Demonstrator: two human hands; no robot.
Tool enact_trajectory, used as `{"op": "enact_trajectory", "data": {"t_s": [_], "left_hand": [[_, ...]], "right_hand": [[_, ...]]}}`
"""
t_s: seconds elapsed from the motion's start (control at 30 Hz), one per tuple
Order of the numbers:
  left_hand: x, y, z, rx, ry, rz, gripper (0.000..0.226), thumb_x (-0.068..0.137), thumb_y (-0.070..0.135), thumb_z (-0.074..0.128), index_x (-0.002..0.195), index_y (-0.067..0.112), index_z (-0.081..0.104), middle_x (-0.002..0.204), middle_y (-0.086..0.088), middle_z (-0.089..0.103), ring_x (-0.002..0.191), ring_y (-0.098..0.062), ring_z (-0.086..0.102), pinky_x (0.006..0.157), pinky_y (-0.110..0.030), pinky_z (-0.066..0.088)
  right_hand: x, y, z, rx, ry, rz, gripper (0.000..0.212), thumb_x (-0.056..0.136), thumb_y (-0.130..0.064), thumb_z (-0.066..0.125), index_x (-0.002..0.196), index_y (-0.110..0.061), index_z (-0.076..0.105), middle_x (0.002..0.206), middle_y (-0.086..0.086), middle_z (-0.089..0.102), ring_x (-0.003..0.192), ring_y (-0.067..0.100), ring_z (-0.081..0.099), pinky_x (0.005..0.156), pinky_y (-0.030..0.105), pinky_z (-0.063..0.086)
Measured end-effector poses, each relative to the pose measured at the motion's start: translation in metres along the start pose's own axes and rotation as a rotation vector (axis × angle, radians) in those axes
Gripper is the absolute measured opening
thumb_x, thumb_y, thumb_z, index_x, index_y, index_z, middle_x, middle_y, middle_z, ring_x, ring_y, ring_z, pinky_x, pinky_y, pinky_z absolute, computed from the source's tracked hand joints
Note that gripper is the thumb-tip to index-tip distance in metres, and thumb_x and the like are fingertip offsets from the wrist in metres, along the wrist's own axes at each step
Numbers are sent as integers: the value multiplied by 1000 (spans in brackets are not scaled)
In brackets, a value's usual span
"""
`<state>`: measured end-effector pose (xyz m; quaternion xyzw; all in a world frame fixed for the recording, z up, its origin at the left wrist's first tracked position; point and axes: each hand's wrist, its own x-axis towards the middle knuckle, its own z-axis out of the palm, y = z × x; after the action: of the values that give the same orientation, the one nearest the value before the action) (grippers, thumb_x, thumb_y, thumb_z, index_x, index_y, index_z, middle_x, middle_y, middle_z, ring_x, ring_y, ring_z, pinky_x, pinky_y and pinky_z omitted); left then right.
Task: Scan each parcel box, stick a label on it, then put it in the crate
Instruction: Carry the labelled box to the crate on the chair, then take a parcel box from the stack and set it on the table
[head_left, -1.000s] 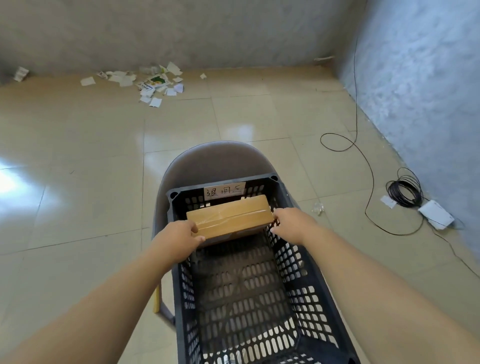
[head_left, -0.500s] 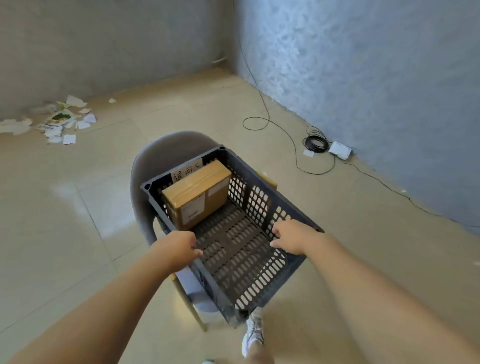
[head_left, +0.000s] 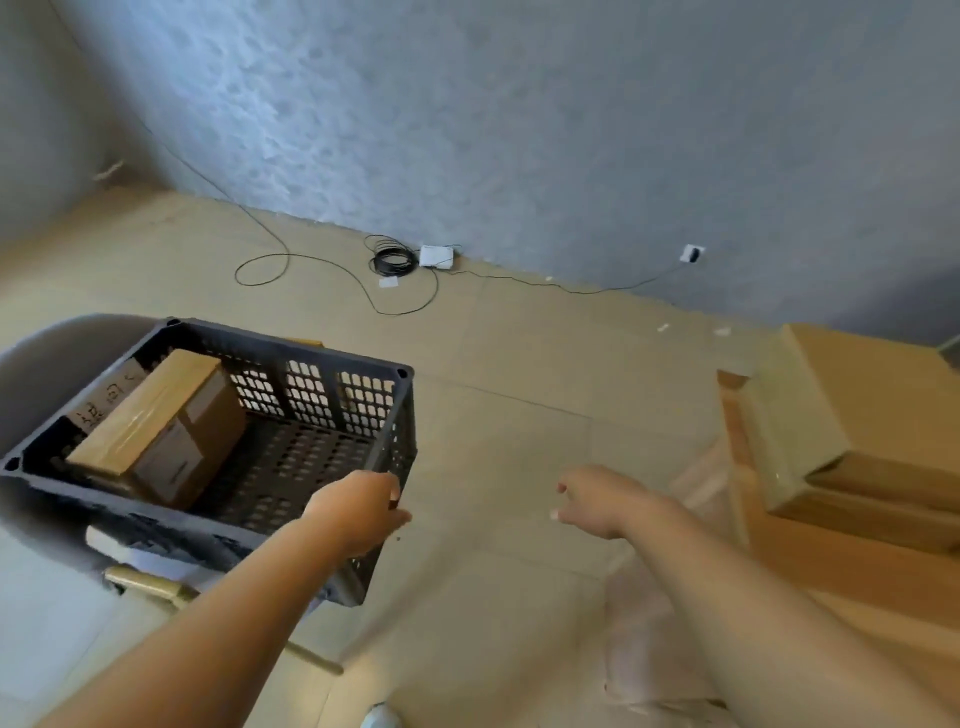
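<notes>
Cardboard parcel box (head_left: 156, 426) is seen lying inside the black crate (head_left: 322, 358). Nothing is held: left hand (head_left: 358, 512) is loosely curled at the crate's corner, right hand (head_left: 602, 499) with fingers apart.

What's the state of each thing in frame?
Crate: on a chair, holds one box, mostly unfilled.
Box: inside crate, at its far end, taped shut.
Left hand: empty, near the crate's corner.
Right hand: empty, open, in the air.
Stacked boxes: at right, untouched.
Cable: coiled on floor by wall.
</notes>
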<state>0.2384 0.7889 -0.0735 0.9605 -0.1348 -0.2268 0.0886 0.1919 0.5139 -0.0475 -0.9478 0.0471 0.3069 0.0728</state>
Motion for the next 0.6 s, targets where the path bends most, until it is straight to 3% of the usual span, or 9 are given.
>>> {"op": "enact_trajectory", "data": {"t_s": [0.23, 0.6], "left_hand": [[-29, 144, 51, 78, 1, 247, 42, 88, 49, 51, 121, 24, 53, 118, 0, 59, 104, -18, 57, 89, -33, 48], [-88, 361, 136, 126, -86, 518, 40, 88, 51, 49, 120, 27, 53, 118, 4, 59, 103, -15, 58, 87, -31, 48]], "right_hand": [[-114, 143, 51, 145, 35, 163, 32, 90, -30, 53, 118, -14, 56, 122, 7, 59, 106, 26, 55, 86, 34, 46], [-267, 336, 128, 327, 34, 438, 53, 92, -41, 57, 138, -20, 43, 140, 5, 48, 121, 24, 49, 94, 33, 43]]}}
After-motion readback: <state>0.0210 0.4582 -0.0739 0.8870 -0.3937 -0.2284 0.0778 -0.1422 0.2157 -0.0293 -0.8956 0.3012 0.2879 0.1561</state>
